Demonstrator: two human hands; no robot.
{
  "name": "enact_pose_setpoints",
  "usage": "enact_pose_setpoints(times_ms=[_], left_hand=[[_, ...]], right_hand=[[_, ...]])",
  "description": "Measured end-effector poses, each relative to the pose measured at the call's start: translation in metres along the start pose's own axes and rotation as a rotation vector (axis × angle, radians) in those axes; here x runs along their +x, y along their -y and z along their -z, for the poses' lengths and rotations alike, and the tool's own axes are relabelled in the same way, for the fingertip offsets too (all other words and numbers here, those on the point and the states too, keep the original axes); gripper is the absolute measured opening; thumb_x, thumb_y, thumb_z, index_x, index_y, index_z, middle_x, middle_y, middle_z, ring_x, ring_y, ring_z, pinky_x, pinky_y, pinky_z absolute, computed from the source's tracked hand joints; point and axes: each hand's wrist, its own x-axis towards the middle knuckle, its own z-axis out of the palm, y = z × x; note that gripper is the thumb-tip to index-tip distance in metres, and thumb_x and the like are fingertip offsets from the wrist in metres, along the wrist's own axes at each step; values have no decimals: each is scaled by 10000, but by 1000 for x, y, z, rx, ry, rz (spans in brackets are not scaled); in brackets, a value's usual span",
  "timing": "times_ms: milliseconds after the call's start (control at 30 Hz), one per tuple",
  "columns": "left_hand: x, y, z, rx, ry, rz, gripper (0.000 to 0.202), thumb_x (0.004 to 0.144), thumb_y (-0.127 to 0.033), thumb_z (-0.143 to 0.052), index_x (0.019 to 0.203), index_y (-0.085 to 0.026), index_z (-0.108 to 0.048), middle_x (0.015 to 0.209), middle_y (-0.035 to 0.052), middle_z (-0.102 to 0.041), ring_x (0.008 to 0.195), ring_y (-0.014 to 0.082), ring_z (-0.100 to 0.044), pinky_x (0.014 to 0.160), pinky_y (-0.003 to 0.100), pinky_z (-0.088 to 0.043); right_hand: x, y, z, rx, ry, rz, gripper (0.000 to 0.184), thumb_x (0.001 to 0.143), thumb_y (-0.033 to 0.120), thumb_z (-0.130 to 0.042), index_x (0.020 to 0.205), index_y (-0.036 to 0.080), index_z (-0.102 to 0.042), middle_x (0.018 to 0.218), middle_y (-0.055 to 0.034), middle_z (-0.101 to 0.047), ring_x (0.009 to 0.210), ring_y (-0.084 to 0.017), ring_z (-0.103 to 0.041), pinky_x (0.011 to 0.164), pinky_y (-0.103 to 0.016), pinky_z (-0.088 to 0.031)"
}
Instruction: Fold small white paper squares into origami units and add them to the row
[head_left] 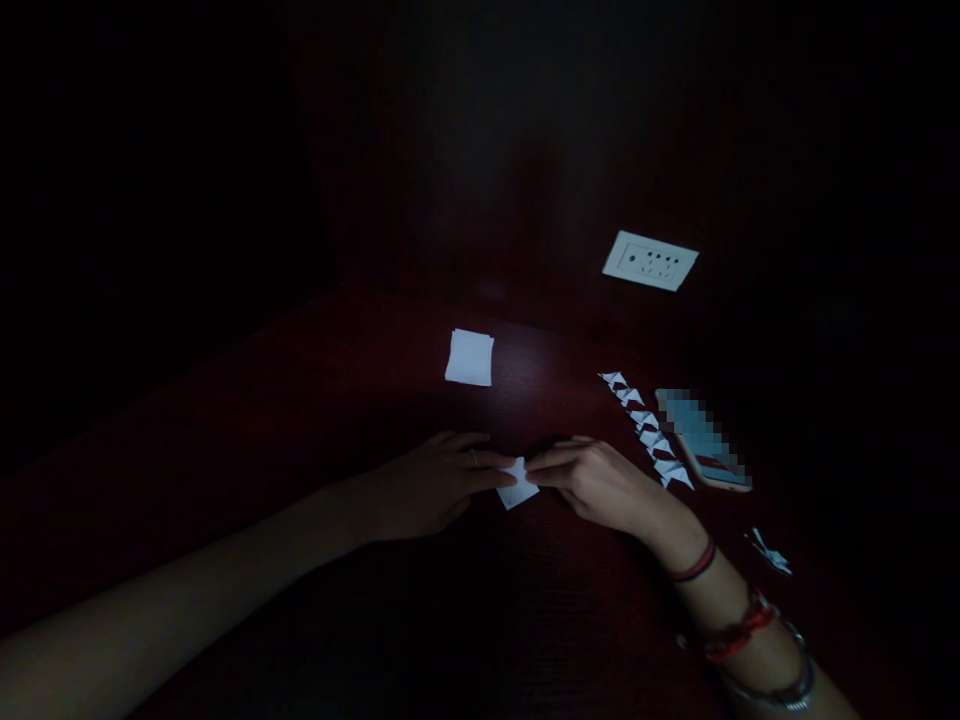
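Note:
A small white piece of paper (517, 487) lies on the dark red table (337, 400) between my two hands. My left hand (431, 485), with a ring on one finger, presses its fingertips onto the paper's left edge. My right hand (596, 482) pinches the paper's right side with fingers held together. Bracelets sit on my right wrist.
A stack of white paper squares (470, 357) lies further back. A row of folded white paper pieces (646, 428) runs diagonally at the right beside a phone (701, 438). One folded piece (769, 551) lies near my right wrist. A white wall socket (649, 260) is behind.

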Motion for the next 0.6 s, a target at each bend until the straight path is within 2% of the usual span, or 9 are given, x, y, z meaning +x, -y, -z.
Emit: enact_pose_setpoints(times_ms=[267, 467, 600], left_hand=[[0, -1, -1, 1, 5, 4, 600, 747, -26, -435, 1264, -321, -353, 1338, -58, -351, 1233, 240, -260, 966, 415, -264], [-1, -2, 1, 5, 11, -1, 591, 755, -31, -437, 1264, -320, -355, 1345, -55, -339, 1235, 253, -254, 964, 433, -267], [-1, -3, 2, 5, 0, -3, 593, 764, -32, -425, 1274, -320, -336, 1342, -47, -344, 1231, 255, -262, 959, 439, -272]], right_hand=[[-3, -6, -3, 13, -10, -19, 353, 768, 47, -436, 1013, 218, -624, 1037, 1, -624, 959, -151, -557, 869, -302, -423], [-4, -6, -2, 39, -95, -62, 376, 772, 44, -404, 1024, 224, -618, 1095, -9, -582, 972, -147, -548, 884, -319, -422], [-2, -3, -3, 55, -60, -24, 379, 777, 48, -415, 1057, 223, -601, 1109, -14, -577, 982, -143, -542, 879, -308, -429]])
